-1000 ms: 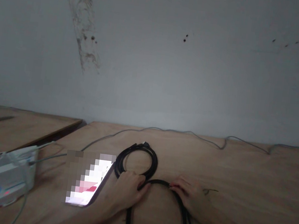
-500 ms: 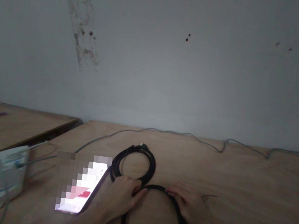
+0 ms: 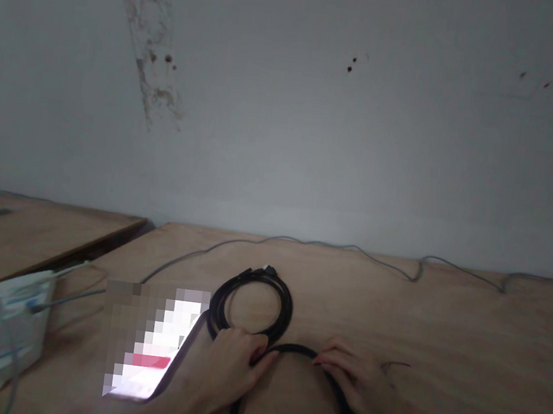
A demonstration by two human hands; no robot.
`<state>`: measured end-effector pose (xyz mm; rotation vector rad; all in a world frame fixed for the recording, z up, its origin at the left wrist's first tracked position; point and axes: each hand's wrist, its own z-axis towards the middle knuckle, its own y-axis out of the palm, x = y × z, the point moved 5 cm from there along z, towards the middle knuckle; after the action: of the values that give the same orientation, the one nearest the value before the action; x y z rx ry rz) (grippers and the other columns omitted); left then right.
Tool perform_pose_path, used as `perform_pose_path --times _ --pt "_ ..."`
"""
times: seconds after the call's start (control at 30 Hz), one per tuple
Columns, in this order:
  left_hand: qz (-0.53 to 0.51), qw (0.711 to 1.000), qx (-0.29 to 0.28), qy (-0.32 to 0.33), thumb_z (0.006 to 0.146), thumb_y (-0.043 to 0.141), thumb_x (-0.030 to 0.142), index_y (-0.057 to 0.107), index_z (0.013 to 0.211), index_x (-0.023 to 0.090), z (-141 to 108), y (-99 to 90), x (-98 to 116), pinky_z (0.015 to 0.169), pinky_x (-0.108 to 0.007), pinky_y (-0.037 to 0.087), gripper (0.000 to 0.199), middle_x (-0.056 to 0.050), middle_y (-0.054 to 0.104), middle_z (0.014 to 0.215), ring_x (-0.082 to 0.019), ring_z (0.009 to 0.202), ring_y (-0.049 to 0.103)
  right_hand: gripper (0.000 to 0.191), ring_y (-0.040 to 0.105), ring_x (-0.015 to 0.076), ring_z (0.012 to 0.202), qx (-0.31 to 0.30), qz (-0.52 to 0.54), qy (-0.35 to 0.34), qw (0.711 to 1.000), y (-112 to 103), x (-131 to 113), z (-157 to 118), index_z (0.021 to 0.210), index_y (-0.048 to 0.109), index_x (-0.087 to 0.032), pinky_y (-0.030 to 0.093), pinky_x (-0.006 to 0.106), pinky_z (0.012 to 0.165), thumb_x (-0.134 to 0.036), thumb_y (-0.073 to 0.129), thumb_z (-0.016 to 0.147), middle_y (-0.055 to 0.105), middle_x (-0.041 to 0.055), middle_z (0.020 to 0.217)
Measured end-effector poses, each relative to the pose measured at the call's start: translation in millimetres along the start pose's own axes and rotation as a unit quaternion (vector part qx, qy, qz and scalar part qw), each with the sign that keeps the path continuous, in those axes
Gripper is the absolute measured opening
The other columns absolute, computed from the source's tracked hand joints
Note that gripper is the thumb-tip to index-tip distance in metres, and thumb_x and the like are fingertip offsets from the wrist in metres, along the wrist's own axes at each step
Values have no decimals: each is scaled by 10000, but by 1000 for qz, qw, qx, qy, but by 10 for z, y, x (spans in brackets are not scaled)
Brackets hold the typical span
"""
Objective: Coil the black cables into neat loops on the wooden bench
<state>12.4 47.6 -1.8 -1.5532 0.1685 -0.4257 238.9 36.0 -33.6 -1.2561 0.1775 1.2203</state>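
Black cable [image 3: 290, 309] lay on a plywood tabletop [image 3: 442, 335] in two stacked loops, its long axis running roughly from 12 to 6 o'clock away from the person. The upper coil [image 3: 223, 314] sat nearly flat, with a small dark plug [image 3: 269, 270] at its 12 o'clock. The lower loop [image 3: 295, 348] ran off the bottom of the view. The left hand [image 3: 230, 359] sat at the lower loop's 9 o'clock, with its fingers [image 3: 258, 359] curled closed over the cable where the two loops met, apparently holding it. The upper coil lay at about 12 o'clock from that hand. The right hand [image 3: 349, 374] lay at the lower loop's 2 o'clock, with its fingers [image 3: 325, 359] slightly spread and touching the cable. Whether they gripped it could not be told. The left hand was nearer the plug. A pixelated phone [image 3: 153, 346] lay just beside the left hand, at its 10 o'clock.
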Motion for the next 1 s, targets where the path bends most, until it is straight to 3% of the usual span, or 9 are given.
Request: perform_pose_path --times 0.13,0.27,0.47,0.57,0.73,1.0 --pt "-4 1000 12 13 1008 427 482 607 737 211 -6 -1 -1 588 -297 260 423 -29 687 753 -213 728 638 309 687 234 959 21 39 34 998 -53 -34 36 1013 773 -286 519 358 877 -300 464 1013 750 48 1007" --pt "3 1000 4 2 999 447 472 614 738 211 -5 -11 -9 592 -299 265 405 -35 694 771 -217 737 641 307 689 238 840 42 63 97 992 -34 -3 59 916 775 -259 531 354 786 -354 492 987 756 51 893" --pt "-4 1000 -2 -16 999 429 501 617 738 219 0 -9 -24 581 -297 258 428 -26 697 775 -218 732 643 254 675 211 785 116 174 152 966 54 94 48 977 682 -229 546 311 727 -469 648 900 709 35 827" --pt "-3 1000 -5 -19 997 427 504 626 745 221 1 -17 -10 573 -298 250 428 -28 695 767 -217 715 644 281 642 190 723 121 171 170 963 50 93 39 862 646 -222 524 293 685 -501 684 870 670 17 761" --pt "1 1000 0 -20 993 420 534 638 762 225 -3 -12 -18 589 -302 261 443 -39 696 788 -232 751 655 237 652 197 750 84 182 164 966 59 50 49 802 657 -220 495 285 663 -418 595 915 674 22 766" --pt "3 1000 -10 -22 996 425 516 599 737 214 5 -4 -34 585 -292 257 435 -26 672 758 -203 715 625 125 619 168 685 102 134 168 971 106 99 30 887 653 -203 471 271 622 -325 637 876 670 22 775"
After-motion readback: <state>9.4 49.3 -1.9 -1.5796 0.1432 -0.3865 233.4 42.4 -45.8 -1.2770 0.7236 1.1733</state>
